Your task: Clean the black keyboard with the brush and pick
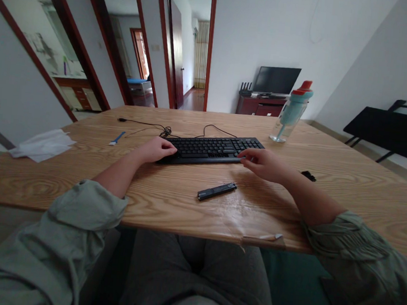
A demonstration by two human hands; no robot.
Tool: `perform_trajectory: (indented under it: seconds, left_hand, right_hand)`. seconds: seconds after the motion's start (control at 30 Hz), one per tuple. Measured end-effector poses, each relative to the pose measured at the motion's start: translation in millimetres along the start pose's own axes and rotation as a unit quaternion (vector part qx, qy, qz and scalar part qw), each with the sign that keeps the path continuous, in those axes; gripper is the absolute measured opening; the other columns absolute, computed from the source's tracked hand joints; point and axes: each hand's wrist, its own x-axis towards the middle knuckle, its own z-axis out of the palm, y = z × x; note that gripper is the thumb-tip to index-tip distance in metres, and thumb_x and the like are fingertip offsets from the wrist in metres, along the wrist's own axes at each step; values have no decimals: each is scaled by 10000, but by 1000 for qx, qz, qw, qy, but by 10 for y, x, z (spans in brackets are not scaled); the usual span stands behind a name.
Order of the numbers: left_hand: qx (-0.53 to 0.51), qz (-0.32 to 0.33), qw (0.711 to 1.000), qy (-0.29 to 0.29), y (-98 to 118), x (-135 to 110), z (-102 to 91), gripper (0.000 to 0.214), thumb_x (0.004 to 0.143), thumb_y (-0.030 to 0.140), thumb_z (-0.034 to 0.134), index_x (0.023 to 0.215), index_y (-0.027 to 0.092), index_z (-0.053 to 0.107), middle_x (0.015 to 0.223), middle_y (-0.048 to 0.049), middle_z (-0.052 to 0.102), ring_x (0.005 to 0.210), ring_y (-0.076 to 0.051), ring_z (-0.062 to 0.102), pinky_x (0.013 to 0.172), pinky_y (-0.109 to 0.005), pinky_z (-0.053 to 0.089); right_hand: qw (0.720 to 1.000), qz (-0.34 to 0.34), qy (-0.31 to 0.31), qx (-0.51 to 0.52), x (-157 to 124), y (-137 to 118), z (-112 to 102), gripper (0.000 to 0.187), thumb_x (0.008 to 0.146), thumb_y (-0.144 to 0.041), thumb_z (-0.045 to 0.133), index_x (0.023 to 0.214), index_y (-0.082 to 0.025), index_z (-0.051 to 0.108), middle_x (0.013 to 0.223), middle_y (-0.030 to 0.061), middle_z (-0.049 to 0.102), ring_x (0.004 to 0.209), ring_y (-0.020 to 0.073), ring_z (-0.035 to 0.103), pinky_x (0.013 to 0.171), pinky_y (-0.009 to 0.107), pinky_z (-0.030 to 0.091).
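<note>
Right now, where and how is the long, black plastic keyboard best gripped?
Likely the two short ends of the keyboard, bare left hand coming from the left, bare right hand from the right: it lies flat, long and thin, and a thin black cable runs behind its far edge.

Have left hand [156, 149] at the left end of a black keyboard [211, 148], right hand [262, 163] by its front edge, toward the right end. See a slim dark object [217, 191] lying aslant between keyboard and the near edge of the wooden table [169, 204], a bottle [291, 112] upright toward the far right corner, white sheets [44, 146] near the left edge.
</note>
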Motion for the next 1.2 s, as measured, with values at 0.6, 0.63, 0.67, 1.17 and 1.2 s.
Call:
perform_trajectory:
  seconds: [0.6,0.63,0.67,1.17,1.2]
  left_hand:
    - [-10,-23,1000,3,41,-19,-18,473,798,569,565,923,176,795,810,-42,752,697,-168,604,613,-255,421]
    - [-9,-20,1000,11,35,-17,-12,474,795,570,567,938,180,795,822,-41,756,713,-173,614,621,-256,427]
    - [-8,-16,1000,18,28,-15,-6,474,796,569,566,952,184,795,832,-39,760,727,-177,622,630,-255,433]
    - [120,126,984,46,101,-50,58,343,871,442,566,962,206,798,999,-64,760,907,-200,669,862,-293,484]
    - [125,139,982,38,90,-48,69,335,869,432,574,965,202,798,1006,-68,756,918,-201,669,873,-297,485]
  right_hand:
    - [1000,11,-23,-8,-7,-22,6,295,879,-345,562,1041,-162,726,779,57,670,662,159,558,645,295,410]
    - [1000,13,-23,-9,-7,-25,6,294,878,-346,562,1038,-162,726,777,56,671,659,158,558,643,294,409]
    - [1000,13,-25,-9,-6,-27,6,292,878,-347,561,1035,-163,726,774,55,671,656,157,557,640,293,409]
    - [998,17,-56,-30,-14,-39,11,251,861,-337,577,987,-185,732,808,49,701,671,164,584,616,284,410]
    - [998,18,-59,-29,-15,-38,14,249,860,-337,582,987,-186,734,815,51,705,675,165,588,619,283,412]
